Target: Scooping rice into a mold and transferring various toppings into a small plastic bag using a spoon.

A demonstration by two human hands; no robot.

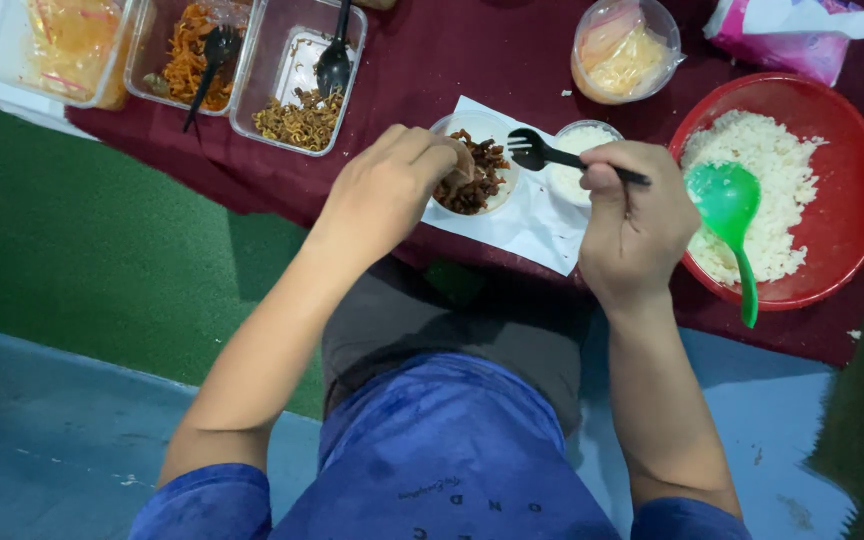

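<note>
My left hand [392, 190] grips the near rim of a small clear cup [476, 170] filled with dark brown shredded food. A black plastic fork [542, 152] is held in my right hand [635, 220], its tines hovering between that cup and a second small cup [574, 160] of white rice. Both cups stand on a white paper sheet [512, 225] laid on the maroon tablecloth [482, 60].
A red bowl [852, 200] of white rice with a green spoon [732, 215] sits at the right. Clear trays at the back left hold orange food [72, 40], fried pieces [192, 60] and brown bits [297, 120], two with black utensils. A round tub [624, 50] and a pink packet [792, 35] lie behind.
</note>
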